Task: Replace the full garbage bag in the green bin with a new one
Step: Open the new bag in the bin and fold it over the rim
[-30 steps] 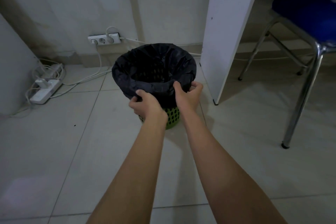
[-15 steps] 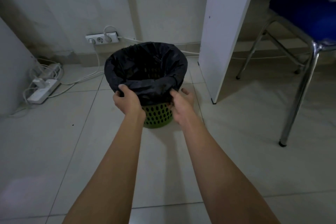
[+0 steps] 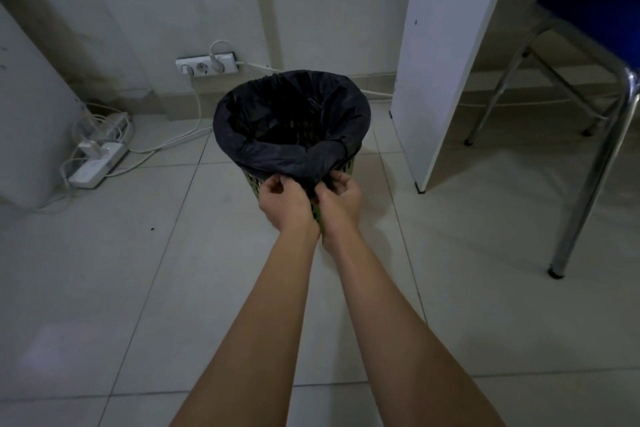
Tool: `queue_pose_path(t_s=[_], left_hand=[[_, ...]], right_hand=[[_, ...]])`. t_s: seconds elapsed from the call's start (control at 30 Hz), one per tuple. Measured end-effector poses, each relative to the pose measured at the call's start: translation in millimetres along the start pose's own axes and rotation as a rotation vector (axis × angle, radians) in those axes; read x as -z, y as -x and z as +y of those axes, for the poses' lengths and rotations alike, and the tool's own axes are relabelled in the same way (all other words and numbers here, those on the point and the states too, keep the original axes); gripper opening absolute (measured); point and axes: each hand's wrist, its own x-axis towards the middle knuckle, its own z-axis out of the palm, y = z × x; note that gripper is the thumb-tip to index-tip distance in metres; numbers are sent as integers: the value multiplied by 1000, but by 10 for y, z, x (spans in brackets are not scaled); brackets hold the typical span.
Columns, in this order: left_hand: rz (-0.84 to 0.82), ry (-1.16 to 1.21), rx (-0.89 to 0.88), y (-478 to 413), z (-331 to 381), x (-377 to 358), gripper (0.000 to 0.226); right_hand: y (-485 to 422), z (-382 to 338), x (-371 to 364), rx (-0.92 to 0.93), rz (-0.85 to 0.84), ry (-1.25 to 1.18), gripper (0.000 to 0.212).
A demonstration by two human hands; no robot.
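Black liner: the garbage bag lines the green bin, its edge folded out over the rim all the way round, with loose folds sagging on the near side.
Green bin: it stands upright on the pale tiled floor, just in front of your hands, with only strips of its perforated green wall showing below the bag's folded edge.
Your left hand: your left hand has its fingers curled and pinches the bag's hanging edge at the near rim.
Your right hand: your right hand sits right beside the left, fingers curled onto the same bunched edge of the bag.
Both hands: the 2 hands meet at the near side of the bin, knuckles almost touching.
Left of the bin: a white power strip with tangled cables lies on the floor by the wall.
Behind the bin: a wall socket holds 1 white plug.
Right of the bin: a white panel stands just beside it, and beyond that a blue-seated chair on chrome legs.
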Motion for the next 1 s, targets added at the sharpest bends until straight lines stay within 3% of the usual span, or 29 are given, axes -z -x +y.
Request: queue_pose_path(t_s=[0.1, 0.23, 0.33, 0.43, 0.6, 0.77, 0.9, 1.0], left_hand=[[-63, 1, -49, 22, -50, 40, 20], [-147, 52, -18, 34, -54, 133, 34], [-137, 4, 6, -5, -52, 168, 21], [-169, -15, 39, -52, -58, 197, 8], [-369, 67, 204, -88, -38, 222, 5], [-554, 115, 377, -120, -9, 251, 32], [-608, 60, 516, -160, 67, 268, 13], [-635, -16, 503, -218, 71, 284, 5]], right_hand=[[131, -9, 28, 55, -26, -4, 17], [227, 0, 45, 75, -89, 29, 32], [160, 34, -3, 164, 64, 166, 17], [147, 21, -35, 117, 97, 97, 23], [136, 7, -61, 71, 147, 52, 3], [154, 28, -78, 32, 41, 50, 28], [106, -27, -47, -53, 60, 77, 19], [75, -48, -11, -72, 52, 123, 25]])
